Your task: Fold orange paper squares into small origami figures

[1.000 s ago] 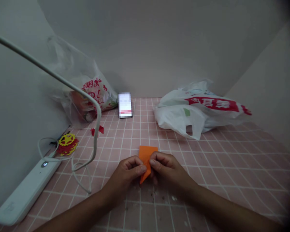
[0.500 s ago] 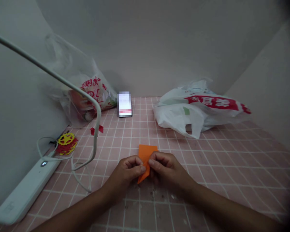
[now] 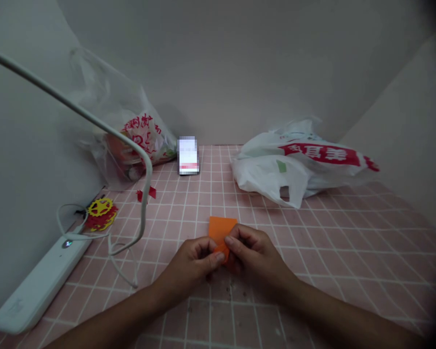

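A folded piece of orange paper [image 3: 221,229] is held just above the pink tiled table [image 3: 334,252], in the middle near me. My left hand [image 3: 192,264] pinches its lower edge from the left, fingers closed. My right hand [image 3: 249,254] pinches it from the right, thumb and fingers curled over the paper. The lower tip of the paper is hidden between my fingertips; only the upper part shows.
A white power strip [image 3: 36,286] with a looping cable [image 3: 131,203] lies at the left. Yellow and red paper cut-outs [image 3: 100,213] and a red scrap [image 3: 146,194] lie nearby. Plastic bags sit at back left [image 3: 131,140] and back right [image 3: 298,165]; a small box [image 3: 188,156] stands between.
My fingertips have come closer together and lower over the orange paper, so its lower point, visible before, is now covered. Both hands shifted slightly toward me.
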The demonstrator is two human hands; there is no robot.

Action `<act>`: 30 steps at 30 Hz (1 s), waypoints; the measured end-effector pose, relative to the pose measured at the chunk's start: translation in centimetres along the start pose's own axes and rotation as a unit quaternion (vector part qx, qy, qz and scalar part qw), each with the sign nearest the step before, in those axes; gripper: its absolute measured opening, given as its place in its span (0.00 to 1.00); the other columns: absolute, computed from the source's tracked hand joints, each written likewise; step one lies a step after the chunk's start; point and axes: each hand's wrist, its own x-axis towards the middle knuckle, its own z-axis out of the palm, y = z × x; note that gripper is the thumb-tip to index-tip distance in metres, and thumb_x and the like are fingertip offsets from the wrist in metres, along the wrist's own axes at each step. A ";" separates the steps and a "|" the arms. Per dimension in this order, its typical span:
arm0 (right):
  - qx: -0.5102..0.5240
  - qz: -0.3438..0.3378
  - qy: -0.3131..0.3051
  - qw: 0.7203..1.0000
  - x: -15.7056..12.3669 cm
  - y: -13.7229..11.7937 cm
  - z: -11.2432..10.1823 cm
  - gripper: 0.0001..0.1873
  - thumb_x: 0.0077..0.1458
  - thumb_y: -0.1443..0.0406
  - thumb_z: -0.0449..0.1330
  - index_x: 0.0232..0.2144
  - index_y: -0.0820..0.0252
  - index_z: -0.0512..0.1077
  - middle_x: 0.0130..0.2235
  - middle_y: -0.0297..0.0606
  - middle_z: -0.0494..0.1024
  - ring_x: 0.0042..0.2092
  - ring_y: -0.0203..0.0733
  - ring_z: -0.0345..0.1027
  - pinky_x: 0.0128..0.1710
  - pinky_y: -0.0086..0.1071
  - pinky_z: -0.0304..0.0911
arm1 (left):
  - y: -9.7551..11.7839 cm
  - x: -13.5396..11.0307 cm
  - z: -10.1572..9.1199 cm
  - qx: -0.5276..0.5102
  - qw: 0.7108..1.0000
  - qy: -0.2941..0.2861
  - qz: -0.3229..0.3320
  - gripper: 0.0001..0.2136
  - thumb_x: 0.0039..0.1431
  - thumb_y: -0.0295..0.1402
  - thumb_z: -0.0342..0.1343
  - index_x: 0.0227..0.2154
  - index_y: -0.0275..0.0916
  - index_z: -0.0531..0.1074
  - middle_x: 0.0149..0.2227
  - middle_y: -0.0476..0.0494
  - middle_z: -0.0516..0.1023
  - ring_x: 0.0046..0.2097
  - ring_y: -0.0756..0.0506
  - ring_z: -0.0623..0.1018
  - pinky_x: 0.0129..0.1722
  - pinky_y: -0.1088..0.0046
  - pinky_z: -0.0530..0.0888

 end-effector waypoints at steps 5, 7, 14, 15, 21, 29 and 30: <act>0.047 0.003 0.014 0.999 -0.2 0.3 0.3 0.18 0.57 0.55 0.61 0.22 0.59 0.65 0.18 0.28 0.67 0.20 0.31 0.57 0.21 0.26 0.51 | 0.2 0.1 -0.2 0.003 1.000 0.011 0.014 0.14 0.52 0.42 0.59 0.23 0.37 0.65 0.18 0.55 0.66 0.20 0.54 0.63 0.22 0.78 0.59; 0.071 0.006 0.016 0.997 -0.2 0.5 0.3 0.18 0.57 0.54 0.62 0.23 0.59 0.65 0.18 0.28 0.67 0.19 0.30 0.57 0.21 0.26 0.51 | 0.3 0.1 -0.3 -0.003 1.000 0.021 0.013 0.14 0.52 0.43 0.59 0.23 0.38 0.66 0.17 0.55 0.66 0.20 0.54 0.63 0.21 0.78 0.59; 0.123 0.013 -0.048 0.991 0.3 1.0 -0.1 0.19 0.57 0.54 0.63 0.24 0.60 0.66 0.20 0.29 0.70 0.20 0.30 0.59 0.20 0.25 0.52 | 0.5 0.1 -0.5 0.032 0.998 0.032 0.036 0.13 0.52 0.41 0.59 0.23 0.37 0.67 0.19 0.55 0.65 0.20 0.54 0.62 0.21 0.78 0.59; 0.117 0.016 -0.063 0.991 0.4 1.0 -0.2 0.18 0.56 0.53 0.63 0.25 0.60 0.66 0.20 0.29 0.70 0.20 0.30 0.59 0.20 0.25 0.52 | 0.6 0.1 -0.6 0.045 0.998 0.031 0.043 0.13 0.52 0.41 0.59 0.23 0.37 0.67 0.19 0.55 0.65 0.21 0.54 0.61 0.21 0.78 0.59; 0.076 0.023 -0.062 0.995 0.4 1.2 -0.2 0.17 0.55 0.56 0.64 0.23 0.61 0.68 0.19 0.29 0.69 0.19 0.29 0.56 0.19 0.24 0.49 | 0.4 0.2 -0.8 0.060 0.997 0.022 0.038 0.13 0.53 0.42 0.58 0.24 0.37 0.68 0.20 0.54 0.66 0.21 0.54 0.62 0.22 0.78 0.60; 0.088 0.032 -0.030 0.995 0.2 0.5 -0.1 0.21 0.54 0.51 0.63 0.20 0.61 0.69 0.18 0.30 0.70 0.17 0.30 0.60 0.19 0.25 0.51 | 0.4 0.3 -1.1 0.055 0.995 0.065 0.047 0.13 0.53 0.42 0.58 0.23 0.38 0.66 0.17 0.56 0.64 0.19 0.54 0.61 0.20 0.78 0.58; 0.087 0.033 -0.028 0.995 0.2 0.5 -0.1 0.21 0.54 0.52 0.63 0.20 0.61 0.68 0.17 0.29 0.69 0.17 0.29 0.59 0.18 0.25 0.50 | 0.5 0.4 -1.2 0.056 0.995 0.066 0.049 0.13 0.53 0.42 0.58 0.23 0.38 0.65 0.17 0.56 0.63 0.19 0.54 0.60 0.19 0.79 0.58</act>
